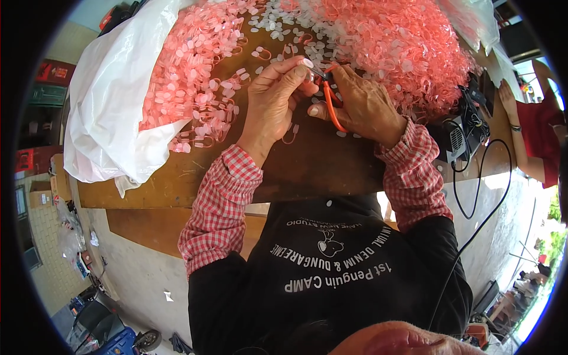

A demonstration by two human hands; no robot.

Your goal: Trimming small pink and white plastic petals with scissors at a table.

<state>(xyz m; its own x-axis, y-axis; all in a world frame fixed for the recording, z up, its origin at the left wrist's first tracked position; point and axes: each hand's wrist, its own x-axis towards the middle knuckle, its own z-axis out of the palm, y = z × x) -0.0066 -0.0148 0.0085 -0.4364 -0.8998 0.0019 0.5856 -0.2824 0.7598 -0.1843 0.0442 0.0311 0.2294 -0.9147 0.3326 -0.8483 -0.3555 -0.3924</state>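
My right hand (370, 103) is closed round the orange handles of small scissors (329, 103), with the thumb and fingers on the loops. The dark blades point left toward my left hand (278, 92). Pinched between that hand's thumb and forefinger is a small plastic piece with a whitish oval tab (307, 63), close to the blade tips. Whether the blades touch it is too small to tell. A loose pink loop (290, 135) with a pale tab lies on the table just below my hands.
A large heap of pink plastic loops (396, 47) covers the back right. More tabbed loops (189, 77) spill beside a white plastic bag (109, 100) at left. Whitish oval bits (275, 23) lie between. Black cables (476, 121) sit on the wooden table (331, 171) at right, near another person's arm (513, 112).
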